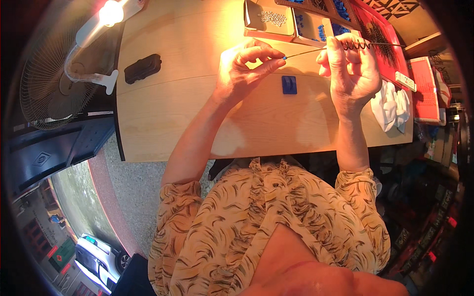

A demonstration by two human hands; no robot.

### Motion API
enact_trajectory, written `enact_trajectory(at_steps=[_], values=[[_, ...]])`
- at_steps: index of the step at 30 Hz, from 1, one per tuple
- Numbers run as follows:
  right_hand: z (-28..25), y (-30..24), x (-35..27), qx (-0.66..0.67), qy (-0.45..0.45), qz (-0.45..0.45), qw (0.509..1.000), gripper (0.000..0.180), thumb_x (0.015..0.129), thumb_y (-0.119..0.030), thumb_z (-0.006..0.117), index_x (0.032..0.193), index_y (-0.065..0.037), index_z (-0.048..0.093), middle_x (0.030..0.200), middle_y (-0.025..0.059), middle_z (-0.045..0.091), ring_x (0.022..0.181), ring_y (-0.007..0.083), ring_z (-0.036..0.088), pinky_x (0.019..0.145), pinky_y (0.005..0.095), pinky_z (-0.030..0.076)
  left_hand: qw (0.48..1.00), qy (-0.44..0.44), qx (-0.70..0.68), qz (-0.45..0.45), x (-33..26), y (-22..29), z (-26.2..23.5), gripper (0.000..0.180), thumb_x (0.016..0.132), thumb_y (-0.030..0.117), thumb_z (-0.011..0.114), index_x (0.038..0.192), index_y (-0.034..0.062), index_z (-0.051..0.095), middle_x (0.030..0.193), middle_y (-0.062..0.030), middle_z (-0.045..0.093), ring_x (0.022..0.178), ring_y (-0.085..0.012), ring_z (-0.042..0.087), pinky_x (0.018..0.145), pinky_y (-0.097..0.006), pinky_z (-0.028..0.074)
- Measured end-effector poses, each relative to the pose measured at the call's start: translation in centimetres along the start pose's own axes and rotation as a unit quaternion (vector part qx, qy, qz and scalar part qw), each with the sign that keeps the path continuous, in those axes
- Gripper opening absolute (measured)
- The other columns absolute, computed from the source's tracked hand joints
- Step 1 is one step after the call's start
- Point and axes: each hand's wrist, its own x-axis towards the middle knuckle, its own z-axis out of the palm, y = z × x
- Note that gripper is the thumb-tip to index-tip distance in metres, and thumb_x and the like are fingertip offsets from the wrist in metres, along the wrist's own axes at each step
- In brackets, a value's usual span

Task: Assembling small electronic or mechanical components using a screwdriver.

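Note:
Over the far part of the wooden table (pixel 173 113), my left hand (pixel 242 66) pinches a tiny blue piece (pixel 285 58) between thumb and forefinger. A thin dark wire (pixel 305 52) runs from this piece to my right hand (pixel 350 74). The right fingers are closed round the wire, whose coiled part, like a spring (pixel 358 45), shows beyond the fingertips, with a straight end sticking out to the right. Below the wire, between my hands, a small blue block (pixel 289 85) lies on the tabletop.
Behind my hands stand open boxes with clear beads (pixel 273 18) and small blue parts (pixel 322 33). A red tray (pixel 401 61) at the right holds dark coiled wires. White cloth (pixel 390 106) lies near it. A black object (pixel 142 68), lamp (pixel 111 14) and fan (pixel 61 81) are left.

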Motion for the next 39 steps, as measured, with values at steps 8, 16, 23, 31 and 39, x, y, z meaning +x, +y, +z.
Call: enact_trajectory(at_steps=[8, 16, 23, 31, 39], values=[[0.0, 0.1, 0.1, -0.006, -0.022, -0.005, 1.000, 0.013, 0.090, -0.001, 0.072, 0.099, 0.002, 0.063, 0.079, 0.0062, 0.068, 0.061, 0.0078, 0.065, 0.045, 0.0196, 0.048, 0.998, 0.006, 0.052, 0.027, 0.2, 0.7, -0.1, 0.012, 0.078, 0.006, 0.083, 0.086, 0.0050, 0.075, 0.081, -0.0026, 0.069, 0.069, -0.0104, 0.059, 0.065, -0.026, 0.050], [-0.1, 0.3, 0.3, -0.004, -0.064, 0.003, 0.998, 0.011, 0.094, -0.005, 0.069, 0.101, 0.001, 0.063, 0.074, 0.0036, 0.066, 0.060, 0.0066, 0.063, 0.049, 0.0193, 0.047, 0.999, -0.021, 0.014, -0.028, -0.1, 0.3, 0.1, 0.012, 0.083, 0.012, 0.081, 0.092, 0.0070, 0.076, 0.090, -0.0008, 0.070, 0.082, -0.0111, 0.062, 0.073, -0.027, 0.046], [-2.9, 4.4, 1.2, -0.156, -0.045, 0.011, 0.987, 0.012, 0.096, -0.010, 0.069, 0.099, -0.001, 0.062, 0.075, 0.0041, 0.067, 0.063, 0.0066, 0.059, 0.055, 0.0239, 0.048, 0.990, 0.028, -0.012, -0.140, -0.6, -2.2, -0.2, 0.009, 0.084, 0.002, 0.076, 0.093, 0.0013, 0.076, 0.084, -0.0058, 0.069, 0.073, -0.0090, 0.064, 0.066, -0.024, 0.052], [-4.7, 9.4, 1.0, -0.265, -0.032, -0.022, 0.963, 0.015, 0.093, -0.011, 0.072, 0.096, 0.000, 0.062, 0.077, 0.0103, 0.070, 0.064, 0.0158, 0.066, 0.059, 0.0291, 0.051, 0.967, 0.108, 0.217, -0.082, 0.3, -4.0, -3.1, 0.013, 0.088, 0.015, 0.075, 0.089, 0.0035, 0.071, 0.080, -0.0042, 0.067, 0.067, -0.0110, 0.061, 0.064, -0.027, 0.051], [-4.9, 10.1, 1.1, -0.257, -0.044, -0.064, 0.963, 0.012, 0.097, -0.011, 0.068, 0.095, 0.000, 0.063, 0.069, 0.0009, 0.064, 0.055, 0.0053, 0.054, 0.051, 0.0215, 0.042, 0.966, 0.098, 0.196, -0.135, 0.5, -4.1, -2.9, 0.011, 0.089, 0.010, 0.074, 0.089, 0.0006, 0.070, 0.072, -0.0024, 0.064, 0.059, -0.0076, 0.055, 0.056, -0.026, 0.047]])
